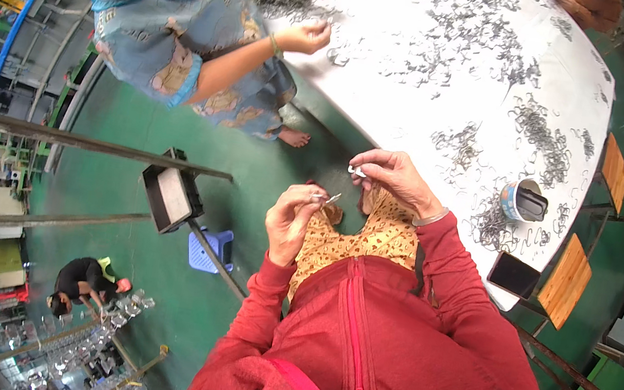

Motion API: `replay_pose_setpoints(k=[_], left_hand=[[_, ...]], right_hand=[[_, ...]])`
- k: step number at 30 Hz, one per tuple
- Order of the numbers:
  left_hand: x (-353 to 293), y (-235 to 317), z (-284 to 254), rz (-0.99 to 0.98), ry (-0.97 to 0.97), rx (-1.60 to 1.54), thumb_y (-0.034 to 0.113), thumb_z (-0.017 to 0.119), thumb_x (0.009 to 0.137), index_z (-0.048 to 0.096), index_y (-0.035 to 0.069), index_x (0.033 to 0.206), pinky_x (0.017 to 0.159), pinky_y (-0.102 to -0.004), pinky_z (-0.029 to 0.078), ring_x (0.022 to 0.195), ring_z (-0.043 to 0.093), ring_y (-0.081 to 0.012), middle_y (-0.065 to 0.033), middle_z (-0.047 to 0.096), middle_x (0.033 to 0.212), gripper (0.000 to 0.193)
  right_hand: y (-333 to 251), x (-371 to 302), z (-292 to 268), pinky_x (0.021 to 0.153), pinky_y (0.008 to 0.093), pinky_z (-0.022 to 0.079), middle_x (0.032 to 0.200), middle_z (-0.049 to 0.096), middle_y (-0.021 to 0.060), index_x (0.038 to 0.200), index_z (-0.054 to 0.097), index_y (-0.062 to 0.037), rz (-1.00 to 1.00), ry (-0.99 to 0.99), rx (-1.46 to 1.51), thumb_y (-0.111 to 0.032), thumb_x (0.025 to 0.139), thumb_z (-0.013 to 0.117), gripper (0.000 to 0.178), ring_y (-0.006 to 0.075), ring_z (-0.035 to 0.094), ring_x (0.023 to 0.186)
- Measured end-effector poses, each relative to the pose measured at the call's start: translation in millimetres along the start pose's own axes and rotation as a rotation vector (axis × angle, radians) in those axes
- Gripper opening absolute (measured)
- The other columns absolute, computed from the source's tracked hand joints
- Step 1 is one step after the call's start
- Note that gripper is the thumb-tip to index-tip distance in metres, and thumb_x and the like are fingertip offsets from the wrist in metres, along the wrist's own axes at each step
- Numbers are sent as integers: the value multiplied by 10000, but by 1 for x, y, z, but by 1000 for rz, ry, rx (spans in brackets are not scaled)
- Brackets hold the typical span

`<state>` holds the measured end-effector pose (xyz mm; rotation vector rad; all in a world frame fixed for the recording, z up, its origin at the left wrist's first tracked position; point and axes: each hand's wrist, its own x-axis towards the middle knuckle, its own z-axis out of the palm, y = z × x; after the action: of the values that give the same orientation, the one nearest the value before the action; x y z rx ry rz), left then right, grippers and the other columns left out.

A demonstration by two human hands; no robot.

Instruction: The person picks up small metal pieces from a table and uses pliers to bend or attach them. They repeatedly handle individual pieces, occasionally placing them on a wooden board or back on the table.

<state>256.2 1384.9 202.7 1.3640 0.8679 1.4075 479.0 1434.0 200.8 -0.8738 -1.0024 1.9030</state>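
My left hand (pixel 290 220) is closed in a pinch on a small shiny metal piece (pixel 333 197) that sticks out past its fingertips. Just to the right and slightly farther away, my right hand (pixel 399 179) pinches a small whitish piece (pixel 356 171); its exact kind is too small to make out. Both hands are held above my lap, apart from each other, off the near edge of the white table (pixel 374 103). Many thin, bent dark hook-like metal pieces (pixel 476 38) lie scattered over the tabletop, with a tangled heap (pixel 493 226) to the right of my right hand.
A blue-and-white tub (pixel 522 201) with a dark object inside and a black flat device (pixel 514 274) stand at the table's right. Across the corner, a co-worker (pixel 182 38) handles pieces. Wooden stools (pixel 565 281), a blue plastic stool (pixel 210 250) and a black crate (pixel 171 194) stand around.
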Motion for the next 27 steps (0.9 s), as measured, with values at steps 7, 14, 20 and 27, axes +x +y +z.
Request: replay_pose_setpoints(k=[7,14,20,27], left_hand=[[13,2,9,-6,-163,240,-107,589,765,586,-21,855,768,-296,482,837,614,-203,-122,639,869,125],[20,-3,24,-48,-229,308,-55,635,772,588,-19,843,710,-260,476,783,618,-160,-95,635,840,93],[20,-1,26,-85,-229,323,-30,617,800,573,-19,862,689,-243,469,744,599,-126,-78,627,799,76],[26,-11,35,-124,-234,406,12,625,827,576,-4,852,678,-239,465,739,595,-100,-65,650,790,57]], right_hand=[[-8,0,34,525,199,452,728,593,46,978,532,6,-153,177,-281,-36,835,612,169,84,565,594],[-4,-16,38,661,221,507,829,652,65,1019,629,17,-252,275,-292,-15,824,617,198,94,602,749],[3,-20,45,693,217,502,869,666,58,985,652,19,-287,390,-298,-12,808,639,179,83,605,787],[9,-26,34,662,235,529,841,671,78,960,653,36,-290,364,-17,-29,818,638,157,109,633,768]])
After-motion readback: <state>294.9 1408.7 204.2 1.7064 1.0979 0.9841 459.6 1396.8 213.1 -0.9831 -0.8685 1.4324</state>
